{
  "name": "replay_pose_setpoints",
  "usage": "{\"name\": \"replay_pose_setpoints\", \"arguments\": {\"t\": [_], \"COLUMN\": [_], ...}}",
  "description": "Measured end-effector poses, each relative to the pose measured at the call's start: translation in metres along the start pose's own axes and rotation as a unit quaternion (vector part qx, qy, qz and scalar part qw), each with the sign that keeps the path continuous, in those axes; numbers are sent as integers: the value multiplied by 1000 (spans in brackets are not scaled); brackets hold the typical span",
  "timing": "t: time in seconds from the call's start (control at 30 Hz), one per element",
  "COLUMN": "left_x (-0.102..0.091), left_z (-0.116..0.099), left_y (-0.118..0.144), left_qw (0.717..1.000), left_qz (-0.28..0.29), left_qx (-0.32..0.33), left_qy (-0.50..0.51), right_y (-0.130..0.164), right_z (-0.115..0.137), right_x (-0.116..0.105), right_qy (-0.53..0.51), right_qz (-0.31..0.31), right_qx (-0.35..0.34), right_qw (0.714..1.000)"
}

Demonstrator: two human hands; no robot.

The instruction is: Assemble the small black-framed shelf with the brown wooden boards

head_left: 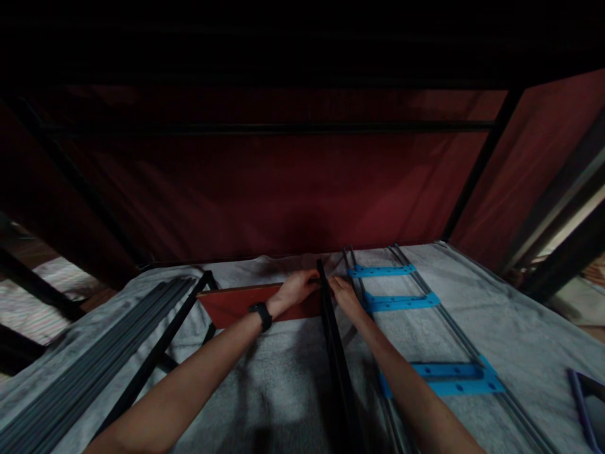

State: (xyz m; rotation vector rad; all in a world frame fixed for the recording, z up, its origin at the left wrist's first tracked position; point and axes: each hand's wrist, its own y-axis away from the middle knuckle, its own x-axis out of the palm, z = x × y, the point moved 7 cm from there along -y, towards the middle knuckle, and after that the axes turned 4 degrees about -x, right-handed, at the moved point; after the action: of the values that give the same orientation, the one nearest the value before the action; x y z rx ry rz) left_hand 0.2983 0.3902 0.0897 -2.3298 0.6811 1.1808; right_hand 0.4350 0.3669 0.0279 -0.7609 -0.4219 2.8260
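— Fingers first: what were they doing?

— Both sets were curled narrow around the top end of a black metal bar that ran from the near edge of the frame away toward the hands. The left hand lay against the bar's left side, with its fingers bent over the upper edge of a red board. The right hand pressed in from the other side, and its fingers touched the bar just opposite the left ones. Whether either hand truly gripped the bar or only pinched at it, I could not tell in that dim light.

— And nearer the camera?

— Two bare forearms, with a dark watch on the left wrist. Under them lay a grey cloth spread over the surface.

— What sat around the hands?

— To the left, a bundle of dark rods lay on the cloth. To the right, a rack of thin rails joined by blue cross plates lay flat just beside the right hand.

— Farther back?

— The red board stood on edge, butting against the bar. Behind everything hung a dark red fabric wall held in a black frame.
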Motion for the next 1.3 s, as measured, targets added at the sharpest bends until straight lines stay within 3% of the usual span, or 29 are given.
{"name": "replay_pose_setpoints", "arguments": {"t": [0.27,0.47,0.77,0.9,1.03,1.13,1.3], "left_x": [0,-1,0,-1,-1,-1,0], "left_z": [0,-1,-2,-3,-3,-2,-3], "left_y": [1,2,2,3,3,3,3], "left_qw": [1000,1000,999,999,999,999,999], "left_qz": [2,-5,-9,-9,-4,-11,-11], "left_qx": [-5,0,-10,-7,-8,-5,2], "left_qy": [-12,-19,-43,-43,-38,-37,-46], "right_y": [5,10,-1,-3,5,6,-1], "right_z": [6,6,3,0,-1,7,10], "right_x": [2,-9,-8,-8,-16,-15,-8], "right_qy": [-36,-42,80,80,20,-19,40], "right_qz": [29,-49,-22,-8,-57,-59,-39], "right_qx": [-14,-18,-37,-20,7,-39,-54], "right_qw": [999,998,996,997,998,997,997]}}
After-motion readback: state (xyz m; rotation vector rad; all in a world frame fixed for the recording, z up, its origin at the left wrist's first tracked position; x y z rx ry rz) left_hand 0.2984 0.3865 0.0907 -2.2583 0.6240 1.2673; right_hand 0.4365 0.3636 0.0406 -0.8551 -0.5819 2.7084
